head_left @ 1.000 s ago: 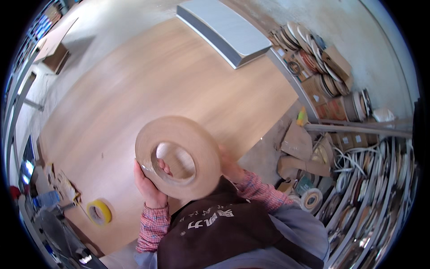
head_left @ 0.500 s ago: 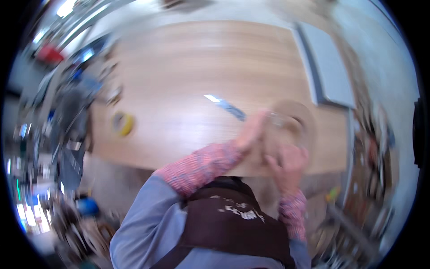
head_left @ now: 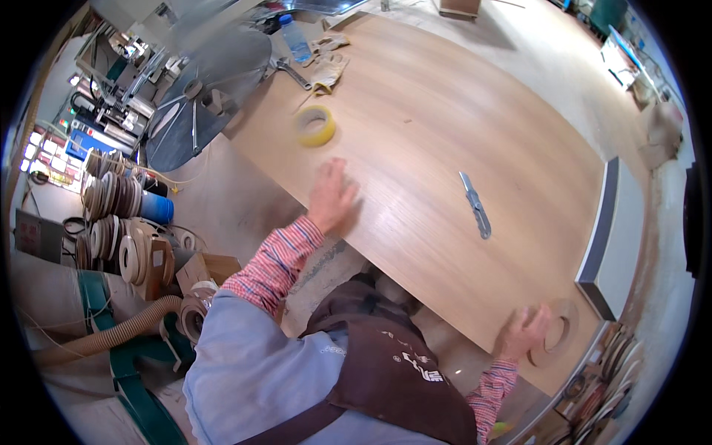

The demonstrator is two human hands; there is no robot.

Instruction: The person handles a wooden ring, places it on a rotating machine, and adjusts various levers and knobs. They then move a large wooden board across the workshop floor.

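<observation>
My left hand is over the table's front edge, its fingers apart and nothing in them, a little blurred. Just beyond its fingertips a yellow roll of adhesive tape lies on the wood-grain table. At the right front corner, my right hand has its fingers stretched out beside a flat tan roll of edge-banding strip. Its fingertips overlap the roll's near side, and contact is hard to make out. Between the hands, farther in, a grey utility knife lies with its blade out.
A white panel with a dark edge lies along the table's right side. Work gloves, a wrench and a water bottle are at the far left. Several strip rolls are stacked beyond the left side, near a ribbed hose.
My hands, close together at the tan roll before, have parted. The left has moved left toward the yellow tape; the right stays near the tan roll. The whole view has turned.
</observation>
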